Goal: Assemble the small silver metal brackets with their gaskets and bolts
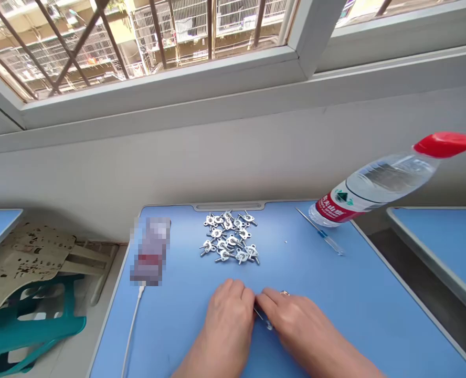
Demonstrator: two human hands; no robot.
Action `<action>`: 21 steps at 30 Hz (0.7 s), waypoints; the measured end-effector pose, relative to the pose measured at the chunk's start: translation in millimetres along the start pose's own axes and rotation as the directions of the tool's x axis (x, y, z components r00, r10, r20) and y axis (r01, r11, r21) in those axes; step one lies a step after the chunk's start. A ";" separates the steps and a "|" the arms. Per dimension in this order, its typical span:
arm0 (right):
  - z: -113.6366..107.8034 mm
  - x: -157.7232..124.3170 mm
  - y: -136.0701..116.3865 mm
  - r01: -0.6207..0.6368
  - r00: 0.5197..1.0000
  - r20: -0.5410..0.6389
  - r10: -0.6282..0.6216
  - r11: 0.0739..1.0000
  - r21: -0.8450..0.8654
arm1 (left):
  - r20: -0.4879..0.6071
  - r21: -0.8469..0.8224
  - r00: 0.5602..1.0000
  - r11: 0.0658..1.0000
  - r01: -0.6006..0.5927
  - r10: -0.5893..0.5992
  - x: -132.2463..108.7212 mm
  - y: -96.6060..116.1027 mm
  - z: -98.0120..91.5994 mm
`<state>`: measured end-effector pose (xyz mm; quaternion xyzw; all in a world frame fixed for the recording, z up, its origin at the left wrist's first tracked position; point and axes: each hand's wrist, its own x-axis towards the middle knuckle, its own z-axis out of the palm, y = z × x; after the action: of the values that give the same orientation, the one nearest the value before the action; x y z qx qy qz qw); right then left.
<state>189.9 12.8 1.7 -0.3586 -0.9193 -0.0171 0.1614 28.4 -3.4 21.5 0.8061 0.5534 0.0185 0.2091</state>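
Note:
My left hand [230,320] and my right hand [296,320] are close together near the front of the blue desk [186,304]. Both have curled fingers. A small metal piece [263,318] shows between them, its lower end sticking out beside my right palm. The fingertips of both hands are hidden, so the rest of the piece is out of sight. Beyond the hands lies a loose pile of several small silver metal parts [231,240], each with a ring-like plate and a pin.
A phone [151,252] with a white cable [134,320] lies at the left. At the right are a pen [319,231] and a water bottle [370,184] with a red cap. Stools [36,310] stand left of the desk; a wall and barred window are behind it.

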 end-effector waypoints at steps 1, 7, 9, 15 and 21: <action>3.3 -0.5 1.7 -0.014 1.000 0.002 0.014 0.999 0.037 | 0.014 0.004 1.000 1.000 0.000 0.000 0.0 0.4 -1.3; 12.4 3.0 14.8 -0.332 0.916 0.339 0.214 0.878 0.344 | -0.012 -0.035 1.000 0.999 -0.004 0.004 1.7 -2.1 3.1; 11.0 7.5 18.8 -0.486 0.827 0.498 0.260 0.776 0.401 | -0.034 -0.045 0.999 0.999 -0.027 0.026 2.7 -4.0 10.1; 7.7 18.9 27.4 -0.703 0.678 0.685 0.265 0.505 0.501 | -0.072 -0.070 0.997 0.997 -0.025 0.020 6.1 -6.1 30.0; 6.5 20.2 27.0 -0.731 0.655 0.713 0.250 0.450 0.513 | -0.056 -0.070 0.998 0.997 -0.031 0.027 5.8 -5.5 32.0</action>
<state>192.1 47.0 -0.5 -0.5046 -0.6818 0.5288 0.0287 34.2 -6.7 -10.8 0.8053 0.5460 0.0632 0.2221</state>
